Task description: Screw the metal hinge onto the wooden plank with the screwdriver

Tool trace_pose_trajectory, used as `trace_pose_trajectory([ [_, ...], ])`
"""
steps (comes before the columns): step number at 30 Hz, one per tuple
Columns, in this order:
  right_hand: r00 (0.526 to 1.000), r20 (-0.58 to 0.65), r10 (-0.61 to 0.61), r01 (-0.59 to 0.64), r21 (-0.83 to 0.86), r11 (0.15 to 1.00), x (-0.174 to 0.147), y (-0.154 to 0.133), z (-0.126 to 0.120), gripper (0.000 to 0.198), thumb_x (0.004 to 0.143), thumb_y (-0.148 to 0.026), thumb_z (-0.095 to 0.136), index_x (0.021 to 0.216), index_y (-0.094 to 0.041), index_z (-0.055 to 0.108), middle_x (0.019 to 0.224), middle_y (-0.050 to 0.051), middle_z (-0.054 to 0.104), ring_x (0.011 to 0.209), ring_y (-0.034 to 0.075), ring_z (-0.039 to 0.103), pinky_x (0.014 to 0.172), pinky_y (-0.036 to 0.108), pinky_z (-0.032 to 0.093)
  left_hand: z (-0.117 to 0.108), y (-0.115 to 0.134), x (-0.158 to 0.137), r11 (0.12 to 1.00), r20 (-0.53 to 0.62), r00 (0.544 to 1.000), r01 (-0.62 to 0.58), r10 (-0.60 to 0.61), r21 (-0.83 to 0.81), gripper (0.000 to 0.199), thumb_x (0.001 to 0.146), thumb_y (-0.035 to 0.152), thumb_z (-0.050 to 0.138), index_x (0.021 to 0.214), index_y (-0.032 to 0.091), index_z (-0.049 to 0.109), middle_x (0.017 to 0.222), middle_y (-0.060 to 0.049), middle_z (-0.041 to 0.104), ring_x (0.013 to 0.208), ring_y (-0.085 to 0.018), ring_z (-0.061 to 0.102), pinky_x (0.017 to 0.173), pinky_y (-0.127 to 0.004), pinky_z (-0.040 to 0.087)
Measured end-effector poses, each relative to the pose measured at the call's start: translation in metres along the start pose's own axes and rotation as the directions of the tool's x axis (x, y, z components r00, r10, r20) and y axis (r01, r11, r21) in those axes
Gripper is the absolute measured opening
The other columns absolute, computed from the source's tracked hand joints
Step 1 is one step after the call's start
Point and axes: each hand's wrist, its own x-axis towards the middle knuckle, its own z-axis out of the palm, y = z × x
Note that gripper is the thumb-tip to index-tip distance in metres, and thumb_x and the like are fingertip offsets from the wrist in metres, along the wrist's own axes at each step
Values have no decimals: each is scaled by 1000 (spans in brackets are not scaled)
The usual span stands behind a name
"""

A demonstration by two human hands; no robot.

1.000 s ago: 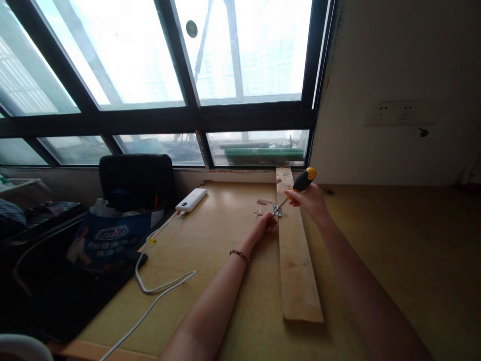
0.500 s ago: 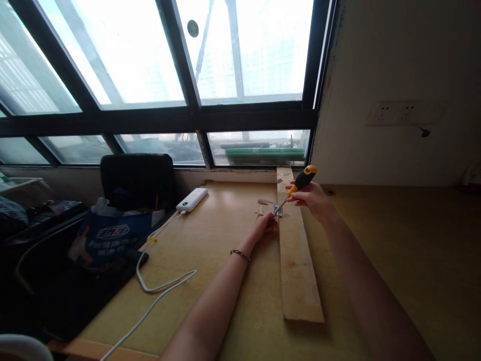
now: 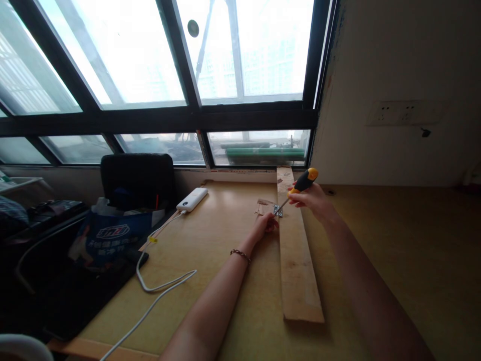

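A long wooden plank (image 3: 296, 260) lies on the yellow table (image 3: 394, 250), running away from me toward the window. My right hand (image 3: 312, 198) grips a screwdriver (image 3: 302, 184) with a black and orange handle, its tip down on a small metal hinge (image 3: 277, 209) at the plank's left edge. My left hand (image 3: 266, 223) rests against that edge just below the hinge, fingers pinched at it. A beaded bracelet is on my left wrist.
A white power bank (image 3: 192, 199) with a white cable (image 3: 161, 286) lies left of the plank. A black chair (image 3: 137, 180) and a blue bag (image 3: 108, 238) stand at the table's left side. A wall socket (image 3: 404, 113) sits on the right wall.
My right hand has shifted its grip and turned the screwdriver handle slightly while the tip stays on the hinge. My left hand has stayed in place.
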Motion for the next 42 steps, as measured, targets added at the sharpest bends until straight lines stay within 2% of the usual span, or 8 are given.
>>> trace_pose_trajectory([
  [3,1000,12,13,-13,45,999,1,4,-1,25,50,-17,76,68,-12,60,72,5,68,51,15,65,42,18,53,0,1,0,1000,0,1000,0,0,-2,22,69,32,42,58,14,47,53,-7,58,33,-6,33,37,-24,11],
  [8,967,-253,-32,29,-14,999,10,18,6,30,48,-27,79,64,-12,59,55,3,64,46,17,63,38,21,52,1,2,-1,1000,-18,1000,16,-16,-5,21,68,32,43,57,15,46,52,-6,57,33,-6,32,37,-24,11],
  [13,915,-387,-113,161,94,982,5,16,-10,35,54,-36,77,70,-12,59,62,3,65,45,14,60,43,23,54,2,4,-3,1000,-12,1000,7,-7,-5,23,67,33,44,53,15,46,50,-6,56,34,-6,32,38,-24,12],
  [17,851,-291,-438,400,-183,898,-24,38,-52,30,66,-37,69,88,-18,59,87,3,65,64,15,64,59,29,56,3,4,-4,999,1,1000,-15,15,35,29,68,35,42,49,13,48,49,-6,54,35,-6,31,39,-24,13],
  [20,790,37,-612,522,-562,641,-50,76,-94,19,74,-28,61,92,-21,63,103,8,60,93,22,60,81,35,50,2,3,-4,999,-2,1000,-23,23,44,30,68,36,43,49,13,49,49,-5,54,36,-6,32,39,-24,15],
  [23,807,337,-486,563,-688,458,-69,113,-128,30,80,-16,46,105,-22,61,116,10,53,97,21,59,83,34,48,0,1,-2,998,-9,999,-33,34,50,31,68,37,44,49,13,51,48,-5,52,38,-7,34,40,-23,17],
  [27,823,425,-376,546,-775,318,-73,135,-142,37,77,-8,41,104,-23,62,120,9,52,102,21,56,85,34,46,-2,-1,-2,993,4,997,-71,71,99,37,70,40,43,49,12,55,41,-2,45,39,-7,33,41,-23,20],
  [42,891,419,-172,453,-811,371,-64,144,-140,33,84,-22,38,109,-27,59,128,5,47,110,22,50,92,35,41,7,10,-16,948,-55,995,-59,80,314,44,72,42,38,43,13,54,36,-2,41,37,-9,34,42,-24,22],
])
